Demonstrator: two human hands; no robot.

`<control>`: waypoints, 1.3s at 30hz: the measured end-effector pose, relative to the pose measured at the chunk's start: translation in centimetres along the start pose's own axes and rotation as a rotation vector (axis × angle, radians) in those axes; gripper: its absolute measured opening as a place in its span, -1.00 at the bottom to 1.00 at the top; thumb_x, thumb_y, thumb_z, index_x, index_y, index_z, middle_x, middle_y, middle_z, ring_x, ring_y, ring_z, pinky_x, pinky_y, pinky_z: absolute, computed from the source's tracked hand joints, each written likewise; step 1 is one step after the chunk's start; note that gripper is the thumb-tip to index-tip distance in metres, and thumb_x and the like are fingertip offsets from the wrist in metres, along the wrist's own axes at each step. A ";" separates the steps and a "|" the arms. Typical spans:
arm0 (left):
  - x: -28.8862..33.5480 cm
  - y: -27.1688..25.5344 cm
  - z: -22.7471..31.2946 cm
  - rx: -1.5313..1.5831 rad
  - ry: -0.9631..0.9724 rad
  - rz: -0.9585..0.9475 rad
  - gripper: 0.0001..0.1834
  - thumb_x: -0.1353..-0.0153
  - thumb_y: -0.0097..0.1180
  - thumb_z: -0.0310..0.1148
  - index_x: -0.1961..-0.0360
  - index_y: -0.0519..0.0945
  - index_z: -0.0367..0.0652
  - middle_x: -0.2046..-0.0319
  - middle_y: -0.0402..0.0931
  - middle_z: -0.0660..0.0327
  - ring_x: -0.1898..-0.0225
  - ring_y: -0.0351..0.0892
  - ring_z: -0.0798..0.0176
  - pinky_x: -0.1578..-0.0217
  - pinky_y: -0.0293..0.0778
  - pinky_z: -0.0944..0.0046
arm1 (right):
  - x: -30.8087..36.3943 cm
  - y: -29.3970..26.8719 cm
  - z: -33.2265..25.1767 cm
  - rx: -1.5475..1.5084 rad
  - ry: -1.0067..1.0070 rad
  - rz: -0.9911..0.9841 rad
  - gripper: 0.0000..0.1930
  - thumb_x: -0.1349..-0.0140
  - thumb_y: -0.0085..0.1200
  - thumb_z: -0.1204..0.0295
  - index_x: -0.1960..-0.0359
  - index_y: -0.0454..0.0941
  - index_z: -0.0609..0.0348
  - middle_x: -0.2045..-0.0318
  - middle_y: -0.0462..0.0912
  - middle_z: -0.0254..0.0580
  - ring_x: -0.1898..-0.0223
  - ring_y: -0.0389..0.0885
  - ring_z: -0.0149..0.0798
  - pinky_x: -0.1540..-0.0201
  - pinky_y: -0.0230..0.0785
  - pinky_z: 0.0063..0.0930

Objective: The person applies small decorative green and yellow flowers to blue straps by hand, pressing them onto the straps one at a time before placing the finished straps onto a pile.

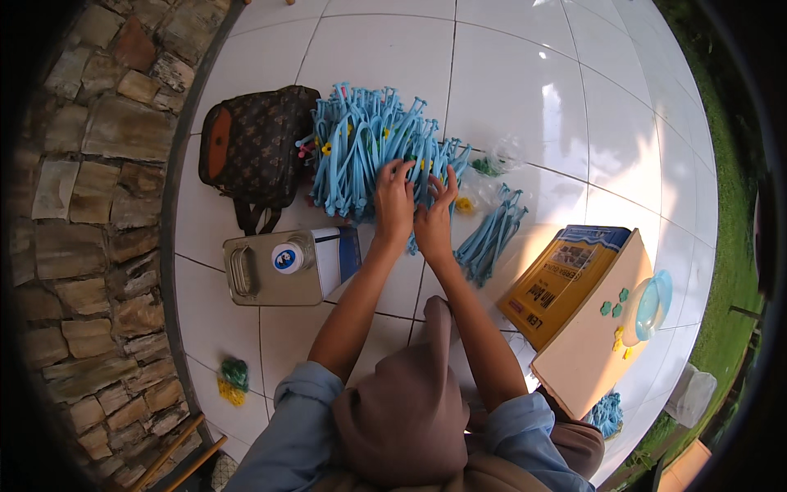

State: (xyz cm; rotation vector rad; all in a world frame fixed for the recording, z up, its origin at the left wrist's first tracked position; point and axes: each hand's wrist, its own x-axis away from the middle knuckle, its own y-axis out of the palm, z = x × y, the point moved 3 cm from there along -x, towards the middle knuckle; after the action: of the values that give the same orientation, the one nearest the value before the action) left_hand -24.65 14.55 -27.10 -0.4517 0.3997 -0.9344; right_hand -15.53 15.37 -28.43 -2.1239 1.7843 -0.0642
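Observation:
A large heap of light blue plastic stems [357, 156] lies on the tiles in front of me, with small yellow, green and pink pieces among them. My left hand [395, 201] rests on the near right part of this heap, its fingers bent and slightly apart. Close beside it, my right hand [434, 215] touches the right end of the heap with its fingers spread. Some stems lie between the two hands. Just right of my right hand is a smaller bundle of blue stems [490, 238]. My palms are hidden, and so are the stems under them.
A brown patterned backpack [254, 148] and a metal can [279, 266] stand left. Clear bags [500, 160] lie beyond the small bundle. At right, an orange-and-blue tin [570, 283] adjoins a pale board [602, 328] bearing a blue-rimmed bowl [653, 305]. A stone wall [106, 205] borders the left.

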 end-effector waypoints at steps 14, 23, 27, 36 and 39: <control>5.2 -2.5 16.4 0.385 0.197 -0.235 -0.81 -0.11 0.00 -0.55 0.23 0.51 -0.17 0.36 0.44 0.18 0.47 0.49 0.31 0.46 0.42 0.37 | 1.7 -17.5 -13.3 -0.057 0.198 -0.245 -0.64 -0.18 -0.19 0.63 -0.04 0.21 0.18 0.11 0.49 -0.05 0.19 0.56 -0.26 0.16 0.41 -0.47; 11.7 -1.8 31.4 0.141 0.454 -0.831 -0.73 -0.18 -0.03 -0.32 0.10 0.46 -0.16 0.32 0.54 0.11 0.36 0.57 0.21 0.31 0.45 0.27 | 5.2 -34.4 -20.7 0.413 -0.029 -0.155 -0.81 -0.16 -0.12 0.58 0.17 0.37 0.23 0.43 0.60 -0.12 0.37 0.60 -0.21 0.29 0.41 -0.39; 13.7 4.3 32.3 -0.037 0.496 -0.886 -0.73 -0.15 0.00 -0.29 0.13 0.48 -0.12 0.35 0.56 0.11 0.34 0.57 0.19 0.29 0.45 0.29 | 9.5 -39.5 -13.5 0.339 0.180 0.024 -0.80 -0.14 -0.08 0.53 0.18 0.37 0.23 0.49 0.58 -0.07 0.43 0.59 -0.24 0.37 0.41 -0.39; 13.0 7.2 23.5 -0.174 0.331 -1.253 -0.74 -0.19 -0.02 -0.27 0.23 0.48 -0.26 0.40 0.55 0.18 0.42 0.55 0.35 0.39 0.44 0.36 | 8.6 -34.2 -10.5 0.411 0.081 -0.294 -0.83 -0.09 -0.05 0.52 0.25 0.44 0.20 0.51 0.59 -0.03 0.47 0.60 -0.21 0.39 0.41 -0.35; 10.7 4.8 22.5 0.024 0.189 -1.087 -0.78 -0.17 -0.01 -0.31 0.33 0.50 -0.29 0.47 0.56 0.17 0.51 0.56 0.32 0.42 0.47 0.36 | 6.1 -29.6 -12.1 0.139 0.128 -0.284 -0.85 -0.10 -0.06 0.52 0.27 0.42 0.23 0.55 0.59 -0.05 0.46 0.60 -0.19 0.41 0.40 -0.35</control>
State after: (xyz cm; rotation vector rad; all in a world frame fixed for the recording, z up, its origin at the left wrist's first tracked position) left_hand -4.18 12.55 -12.27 -0.5635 0.2980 -2.0440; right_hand 10.37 10.54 -9.41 -2.2978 1.4819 -0.3936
